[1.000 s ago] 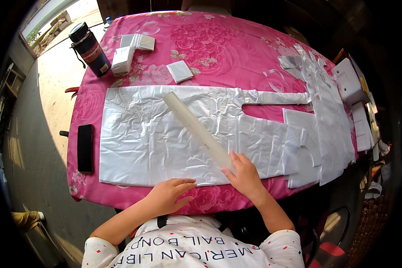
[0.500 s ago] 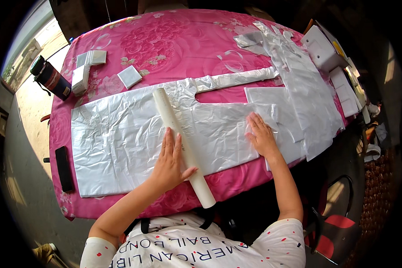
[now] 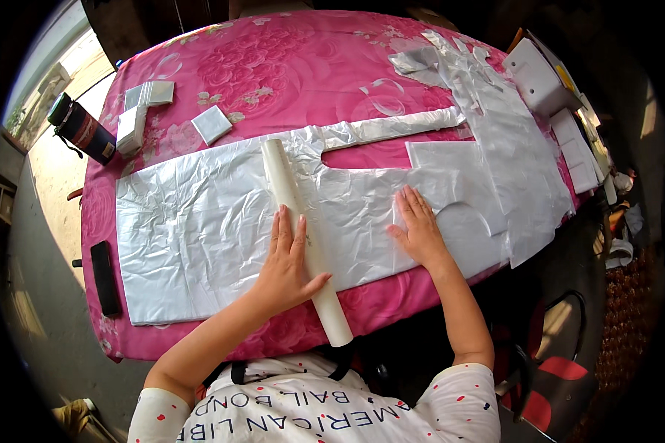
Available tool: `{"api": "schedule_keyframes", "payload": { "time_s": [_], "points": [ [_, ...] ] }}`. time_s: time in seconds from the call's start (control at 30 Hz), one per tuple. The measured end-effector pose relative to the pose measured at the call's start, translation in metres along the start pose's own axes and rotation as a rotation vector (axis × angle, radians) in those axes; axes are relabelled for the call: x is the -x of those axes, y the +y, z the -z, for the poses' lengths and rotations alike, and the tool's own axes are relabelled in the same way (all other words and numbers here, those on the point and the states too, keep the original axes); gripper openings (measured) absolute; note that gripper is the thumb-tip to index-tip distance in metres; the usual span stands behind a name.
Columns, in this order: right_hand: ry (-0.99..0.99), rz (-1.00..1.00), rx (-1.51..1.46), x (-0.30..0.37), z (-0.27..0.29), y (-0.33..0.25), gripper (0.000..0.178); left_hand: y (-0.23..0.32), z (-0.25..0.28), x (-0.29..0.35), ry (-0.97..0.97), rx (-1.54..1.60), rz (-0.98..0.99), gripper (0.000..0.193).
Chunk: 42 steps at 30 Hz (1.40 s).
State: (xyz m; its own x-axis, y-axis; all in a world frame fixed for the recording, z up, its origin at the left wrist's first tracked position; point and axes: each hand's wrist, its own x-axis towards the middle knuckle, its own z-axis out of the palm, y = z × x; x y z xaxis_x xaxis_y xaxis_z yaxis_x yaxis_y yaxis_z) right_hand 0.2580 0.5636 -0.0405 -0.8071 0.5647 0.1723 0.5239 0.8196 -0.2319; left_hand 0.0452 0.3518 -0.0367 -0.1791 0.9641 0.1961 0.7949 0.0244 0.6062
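A white plastic vest-type bag (image 3: 192, 244) lies flat and creased across the table, one long handle strip stretching right at its far side. Across it, slanting toward me, rests a cream-coloured tube (image 3: 282, 171) whose near end juts past the bag's edge. My left hand (image 3: 284, 262) lies on the tube with fingers stretched and thumb spread to its right side. Flat on the right part of the bag is my right hand (image 3: 420, 227), fingers extended. Beside it, more white plastic bags (image 3: 521, 177) spread in a loose layer toward the right edge.
A pink floral cloth (image 3: 273, 66) covers the table. Small folded white packets (image 3: 212, 125), a dark bottle (image 3: 85, 131) and a black oblong object (image 3: 105, 279) are at the left. White boxes (image 3: 537, 77) stand at the right edge; a red-seated chair (image 3: 561, 369) is below.
My right hand has slid a little left across the plastic. The bag's near strip no longer stretches out past it, and a curved edge shows there. The tube has shifted slightly right.
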Motion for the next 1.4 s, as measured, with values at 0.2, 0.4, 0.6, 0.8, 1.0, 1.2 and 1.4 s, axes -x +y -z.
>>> {"api": "schedule_keyframes", "payload": {
  "time_s": [0.2,0.4,0.6,0.8,1.0,1.2,1.4],
  "points": [
    [0.16,-0.2,0.062,0.012,0.016,0.088,0.051,0.007,0.002,-0.012,-0.057,-0.048,0.007,0.096],
    [0.319,-0.554,0.134,0.05,0.028,0.164,0.035,0.012,0.002,-0.019,-0.087,-0.086,-0.013,0.094],
    [0.434,-0.545,0.283,0.053,0.039,0.155,0.016,0.012,-0.001,-0.021,-0.083,-0.097,-0.034,0.094],
    [0.55,-0.489,-0.083,0.02,0.069,0.049,0.011,0.015,-0.002,-0.018,0.053,-0.029,-0.071,0.09],
    [0.242,0.0,-0.651,0.007,0.061,-0.117,0.018,0.06,0.022,-0.01,-0.065,1.225,0.404,0.063],
    [-0.001,0.354,-0.649,0.017,0.046,-0.169,0.033,0.015,0.04,0.002,-0.166,1.318,0.688,0.021],
    [0.05,0.135,-0.469,0.036,0.041,-0.155,0.032,-0.061,0.081,0.056,-0.041,1.104,0.865,0.019]
  ]
}}
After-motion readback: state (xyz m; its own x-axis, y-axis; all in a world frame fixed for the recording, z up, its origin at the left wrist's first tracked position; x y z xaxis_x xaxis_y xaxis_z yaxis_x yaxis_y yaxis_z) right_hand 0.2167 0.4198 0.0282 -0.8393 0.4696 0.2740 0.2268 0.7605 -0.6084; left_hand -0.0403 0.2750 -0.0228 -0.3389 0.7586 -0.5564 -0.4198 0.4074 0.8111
